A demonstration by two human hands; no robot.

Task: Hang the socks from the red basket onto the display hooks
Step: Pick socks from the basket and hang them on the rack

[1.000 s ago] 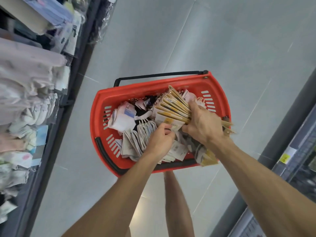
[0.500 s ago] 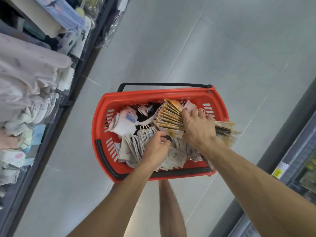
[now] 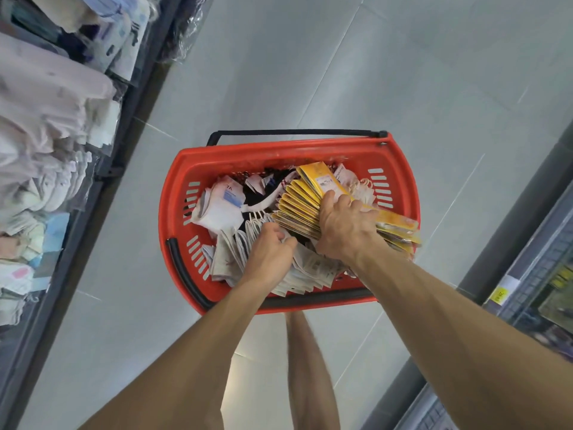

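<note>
A red basket (image 3: 248, 156) with black handles stands on the floor below me, full of packaged socks. My right hand (image 3: 344, 228) grips a thick fanned stack of yellow-carded sock packs (image 3: 305, 197) that juts over the basket's right rim. My left hand (image 3: 269, 243) reaches into the basket's near middle, its fingers curled into a bundle of white sock packs with hangers (image 3: 245, 243). A folded white sock pair with a blue label (image 3: 221, 206) lies at the basket's left. Dark socks lie underneath at the back.
A display rack (image 3: 46, 125) of hanging pale socks and garments runs along the left, with a dark base rail. Another shelf unit (image 3: 527, 274) with a yellow price tag stands at the right. Grey tiled floor (image 3: 341, 72) stretches beyond the basket. A bare leg (image 3: 310, 367) shows below.
My right hand has shifted its grip on the yellow stack, which now fans wider and tilts up. The left hand stays buried in the white packs.
</note>
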